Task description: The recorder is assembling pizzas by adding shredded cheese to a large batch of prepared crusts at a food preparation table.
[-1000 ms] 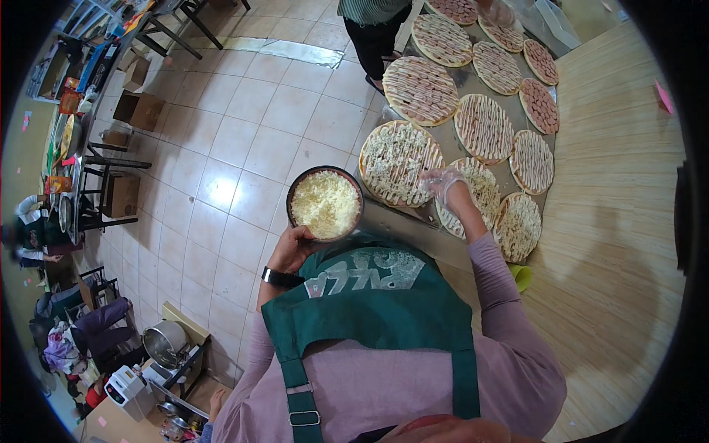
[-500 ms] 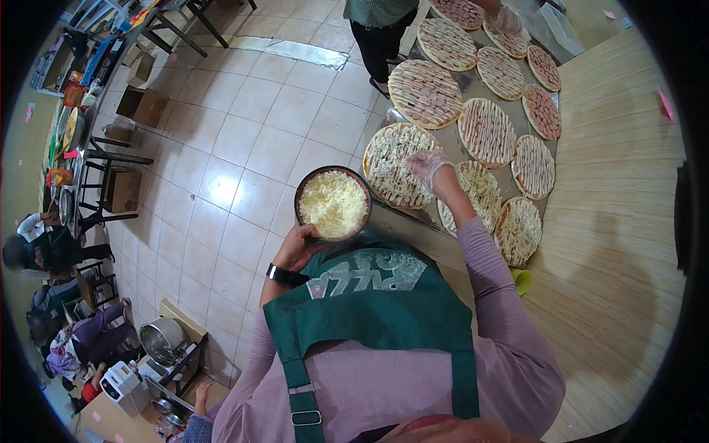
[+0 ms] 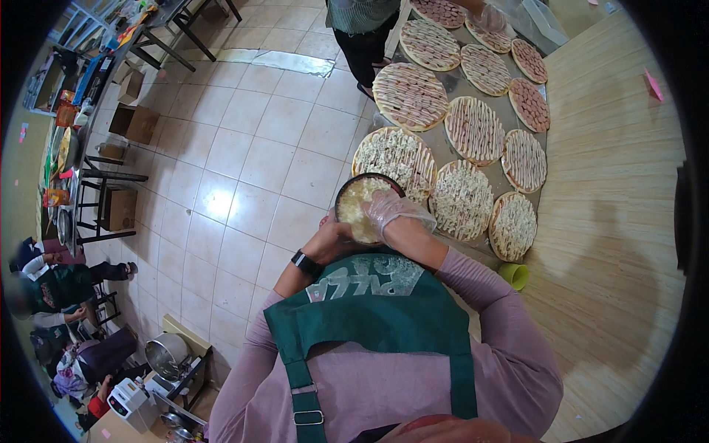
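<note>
My left hand (image 3: pixel 331 240) grips the near left side of a dark-rimmed round bowl (image 3: pixel 369 176), held in front of my apron. Pale grated cheese (image 3: pixel 353 210) fills the bowl. In a clear plastic glove, my right hand (image 3: pixel 399 214) reaches into it, fingers curled in the cheese and partly hidden. Just beyond the bowl lies a round pizza (image 3: pixel 395 159) with cheese scattered over sauce stripes; the bowl covers its near edge. To its right, one pizza (image 3: pixel 461 201) and a smaller pizza (image 3: pixel 513 225) are thickly strewn with cheese.
Several striped pizzas (image 3: pixel 476 129) and meat-topped pizzas (image 3: pixel 529 105) cover the metal table. A co-worker (image 3: pixel 362 29) stands at its far left, a gloved hand over a far pizza. A green cup (image 3: pixel 515 276) sits by the near corner. Tiled floor (image 3: pixel 244 199) spreads left.
My right hand has moved from the nearest left pizza back into the bowl. The bowl has shifted right, closer to the table, with my left hand still on it.
</note>
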`<state>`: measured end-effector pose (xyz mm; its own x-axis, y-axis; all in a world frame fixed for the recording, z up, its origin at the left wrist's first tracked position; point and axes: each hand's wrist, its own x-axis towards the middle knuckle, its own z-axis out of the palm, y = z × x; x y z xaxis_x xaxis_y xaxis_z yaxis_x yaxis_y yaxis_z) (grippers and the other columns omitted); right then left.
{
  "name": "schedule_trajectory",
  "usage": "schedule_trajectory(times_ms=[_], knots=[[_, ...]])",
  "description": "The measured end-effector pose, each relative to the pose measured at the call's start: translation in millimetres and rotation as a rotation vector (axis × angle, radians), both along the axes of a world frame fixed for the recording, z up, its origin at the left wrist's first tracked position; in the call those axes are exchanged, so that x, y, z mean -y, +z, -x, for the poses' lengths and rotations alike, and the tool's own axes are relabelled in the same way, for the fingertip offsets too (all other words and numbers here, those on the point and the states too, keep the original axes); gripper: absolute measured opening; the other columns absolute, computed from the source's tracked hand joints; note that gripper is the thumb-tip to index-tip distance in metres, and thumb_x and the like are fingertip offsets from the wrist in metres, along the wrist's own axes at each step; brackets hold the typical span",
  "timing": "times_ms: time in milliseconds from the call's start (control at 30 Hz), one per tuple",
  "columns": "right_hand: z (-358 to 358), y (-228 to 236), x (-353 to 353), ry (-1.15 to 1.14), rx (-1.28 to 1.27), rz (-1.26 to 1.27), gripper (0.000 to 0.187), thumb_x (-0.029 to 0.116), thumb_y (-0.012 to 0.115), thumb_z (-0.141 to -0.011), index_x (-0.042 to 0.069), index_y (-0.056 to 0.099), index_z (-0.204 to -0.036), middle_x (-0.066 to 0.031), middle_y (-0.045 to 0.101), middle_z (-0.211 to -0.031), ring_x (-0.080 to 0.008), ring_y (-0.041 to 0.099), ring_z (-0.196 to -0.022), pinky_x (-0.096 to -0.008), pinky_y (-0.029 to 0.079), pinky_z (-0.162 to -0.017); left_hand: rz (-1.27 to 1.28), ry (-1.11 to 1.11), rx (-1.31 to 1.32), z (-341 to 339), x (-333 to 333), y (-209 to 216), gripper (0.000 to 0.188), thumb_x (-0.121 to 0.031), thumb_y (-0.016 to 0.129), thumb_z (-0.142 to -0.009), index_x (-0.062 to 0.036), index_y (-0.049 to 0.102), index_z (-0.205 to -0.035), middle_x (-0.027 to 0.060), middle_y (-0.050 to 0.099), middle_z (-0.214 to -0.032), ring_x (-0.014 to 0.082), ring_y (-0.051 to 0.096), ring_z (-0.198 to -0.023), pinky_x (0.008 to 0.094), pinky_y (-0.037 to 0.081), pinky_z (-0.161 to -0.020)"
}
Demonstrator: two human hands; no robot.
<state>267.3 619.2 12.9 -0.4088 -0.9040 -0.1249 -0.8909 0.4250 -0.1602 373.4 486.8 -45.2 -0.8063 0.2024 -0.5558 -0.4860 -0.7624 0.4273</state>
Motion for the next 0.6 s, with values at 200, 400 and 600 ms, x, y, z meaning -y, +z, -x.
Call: schedule_trajectory(times_ms=[200,400,600], knots=[[39.7,-20.8,-19.0,0.089,0.186,0.021,0.027,0.011,0.06,-0.069,0.005,0.06,-0.096,-0.0153,0.059,-0.091,-0.0255,0.057,-0.083,-0.0345,0.048,-0.07,0.038,0.01,0.05,1.5,-5.3,-4.0,0.06,0.006,0.042,-0.066,0.0003,0.032,-0.124,0.017,0.048,-0.115,0.0299,0.052,-0.102,0.0456,0.045,-0.088],[83.1,15.7,-46.1,-0.683,1.176,0.601,0.02,0.005,0.059,-0.076,0.0,0.063,-0.095,-0.006,0.064,-0.086,-0.0155,0.058,-0.075,-0.0256,0.048,-0.068,0.015,0.088,0.011,-5.0,-1.1,13.9,0.055,0.003,0.044,-0.067,0.0043,0.035,-0.122,0.0179,0.05,-0.114,0.0296,0.052,-0.103,0.0437,0.045,-0.088],[153.6,-78.8,-87.1,-0.71,0.676,0.286,0.017,0.003,0.06,-0.076,0.0,0.064,-0.093,-0.0078,0.064,-0.089,-0.015,0.058,-0.075,-0.0246,0.047,-0.067,0.058,0.118,0.1,-17.4,13.4,11.7,0.045,-0.001,0.043,-0.069,0.0091,0.044,-0.113,0.0186,0.053,-0.108,0.0292,0.053,-0.101,0.0422,0.044,-0.089]])
